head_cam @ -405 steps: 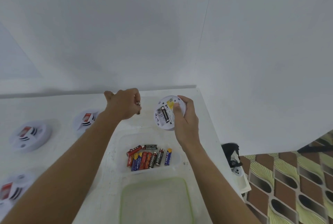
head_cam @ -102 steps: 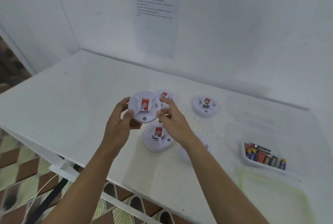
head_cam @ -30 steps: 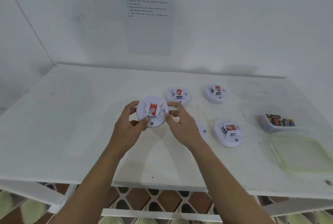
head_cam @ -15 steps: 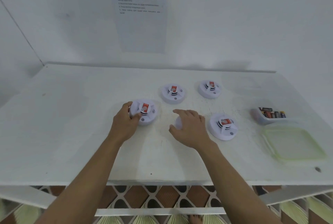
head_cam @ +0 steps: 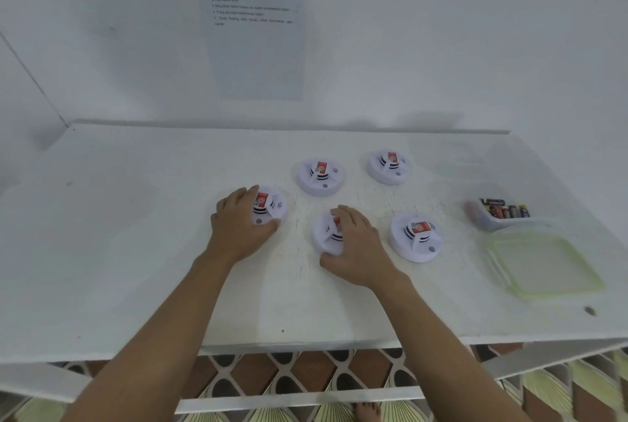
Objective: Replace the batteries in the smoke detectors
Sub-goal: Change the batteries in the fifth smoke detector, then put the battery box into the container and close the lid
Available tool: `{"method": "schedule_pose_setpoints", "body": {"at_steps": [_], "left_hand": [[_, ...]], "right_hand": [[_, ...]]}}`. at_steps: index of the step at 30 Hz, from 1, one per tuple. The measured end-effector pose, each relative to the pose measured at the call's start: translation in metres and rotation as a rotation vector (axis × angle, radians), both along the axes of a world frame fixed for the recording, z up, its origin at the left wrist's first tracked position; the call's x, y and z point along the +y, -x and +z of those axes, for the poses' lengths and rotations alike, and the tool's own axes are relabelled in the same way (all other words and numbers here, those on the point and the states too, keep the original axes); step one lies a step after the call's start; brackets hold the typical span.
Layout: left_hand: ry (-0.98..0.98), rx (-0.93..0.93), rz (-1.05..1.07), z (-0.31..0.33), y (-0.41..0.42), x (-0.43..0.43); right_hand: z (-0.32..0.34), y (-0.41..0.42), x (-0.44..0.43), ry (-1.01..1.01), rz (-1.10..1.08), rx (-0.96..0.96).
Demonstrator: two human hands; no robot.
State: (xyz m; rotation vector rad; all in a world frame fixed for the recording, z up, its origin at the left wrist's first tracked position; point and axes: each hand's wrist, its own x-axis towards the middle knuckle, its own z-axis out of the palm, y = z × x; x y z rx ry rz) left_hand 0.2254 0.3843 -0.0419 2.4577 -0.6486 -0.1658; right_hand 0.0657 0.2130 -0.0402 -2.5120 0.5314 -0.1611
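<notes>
Several white round smoke detectors with red labels sit on the white table (head_cam: 136,251). My left hand (head_cam: 239,222) grips the left detector (head_cam: 272,205), fingers over its far left side and thumb at its front. My right hand (head_cam: 356,246) curls round the middle detector (head_cam: 326,233) and covers its right half. Three more detectors stand free: back middle (head_cam: 321,175), back right (head_cam: 389,165) and front right (head_cam: 416,234). A clear tub (head_cam: 482,219) holding several batteries (head_cam: 506,211) stands at the right.
The tub's clear green-rimmed lid (head_cam: 547,265) lies flat near the right front edge. A printed sheet (head_cam: 253,24) hangs on the back wall. Patterned floor tiles and the table's frame show below the front edge.
My left hand has set the detector it held down on the table and still grips it. My right hand has moved onto the middle detector and closed round it.
</notes>
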Motion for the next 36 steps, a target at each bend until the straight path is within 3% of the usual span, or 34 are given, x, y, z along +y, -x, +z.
{"method": "schedule_pose_setpoints", "body": {"at_steps": [13, 16, 19, 27, 36], "left_hand": [[0.016, 0.033, 0.036, -0.006, -0.020, -0.002], [0.000, 0.014, 0.059, 0.001, -0.013, -0.006], [0.105, -0.086, 0.051, 0.011, 0.000, -0.018], [0.459, -0.071, -0.207, 0.049, 0.057, -0.077], [0.249, 0.033, -0.522, 0.051, 0.156, -0.176]], "right_hand": [[-0.011, -0.018, 0.000, 0.062, 0.052, -0.049], [-0.005, -0.017, -0.003, 0.006, 0.068, -0.038], [0.005, -0.013, -0.006, -0.111, 0.022, -0.116], [0.029, 0.021, -0.054, -0.314, -0.211, -0.443], [0.049, 0.111, -0.156, -0.310, -0.209, -0.286]]}}
